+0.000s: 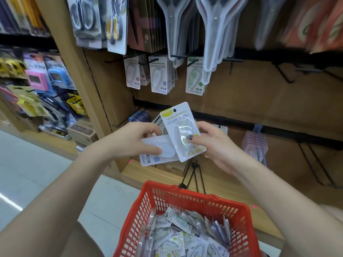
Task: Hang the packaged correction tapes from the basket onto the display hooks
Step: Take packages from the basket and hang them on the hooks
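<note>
The red basket (185,204), nearest the viewer, is heaped with packaged correction tapes (181,240), so most of the job looks undone. Above it, the left hand (133,140) pinches a blue-dot pack (156,154) lying crosswise, while the right hand (215,145) pinches a yellow-label pack (181,127) upright, its hang hole topmost and tilted slightly left. Beyond, a few packs already hang on the display hooks (156,60).
</note>
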